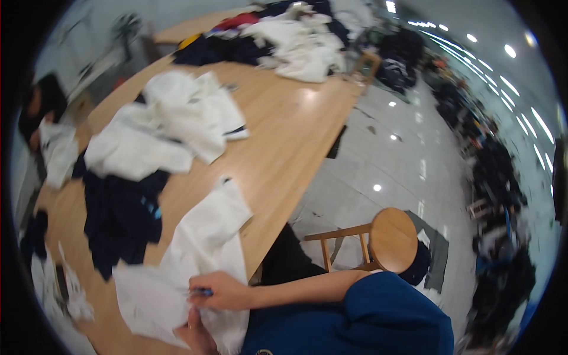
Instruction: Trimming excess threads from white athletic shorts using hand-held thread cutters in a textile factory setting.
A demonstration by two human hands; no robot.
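Right hand point(223, 290) gripped a small blue-handled tool point(205, 291); left hand point(198, 335) appeared to pinch white cloth point(204, 236) lying on the table point(284, 133). Sound handling called for taut cloth, tool tip clear of left hand.

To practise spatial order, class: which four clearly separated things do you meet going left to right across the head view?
Crumpled navy-blue fabric, the person's bare right hand, round-seated light-brown wooden stool, long row of mostly dark heaps at far right.

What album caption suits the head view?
Left hand on white cloth, right hand holding a small blue tool, heaped fabric across the table.
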